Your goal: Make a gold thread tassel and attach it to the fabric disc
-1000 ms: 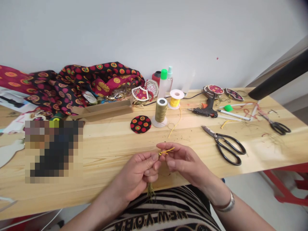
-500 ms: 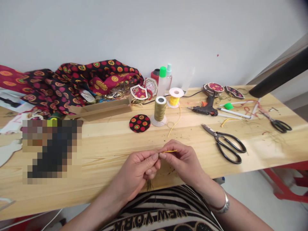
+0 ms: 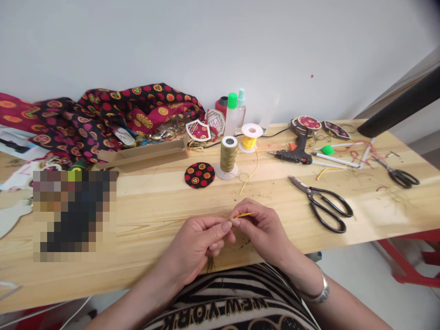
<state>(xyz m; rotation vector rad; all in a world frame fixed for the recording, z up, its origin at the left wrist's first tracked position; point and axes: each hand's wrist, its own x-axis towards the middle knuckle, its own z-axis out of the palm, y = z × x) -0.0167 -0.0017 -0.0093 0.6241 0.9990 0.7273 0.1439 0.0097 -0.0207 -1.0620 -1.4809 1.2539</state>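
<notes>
My left hand [image 3: 208,238] is closed around a tassel of olive-green threads [image 3: 211,263], whose loose ends hang below the fist over the table's front edge. Thumb and forefinger of my right hand [image 3: 259,227] pinch a yellow cord [image 3: 244,214] at the tassel's top. The cord's free ends stick out to the right past those fingers. Both hands meet fingertip to fingertip, so the join between cord and tassel is hidden. Beyond the hands lie a round patterned fabric disc [image 3: 200,175], an olive thread spool [image 3: 228,156] and a yellow cord spool [image 3: 250,140].
Large black-handled scissors [image 3: 326,208] lie right of my hands, a smaller pair [image 3: 402,178] farther right. Behind them is a glue gun [image 3: 295,153]. Patterned cloth [image 3: 137,105] and a long cardboard box [image 3: 147,153] occupy the back left. Two bottles [image 3: 231,114] stand against the wall.
My right thumb and fingers, apart from the cord a second ago, have closed on it. The tassel's hanging ends have drawn up, so less of them shows below my left hand.
</notes>
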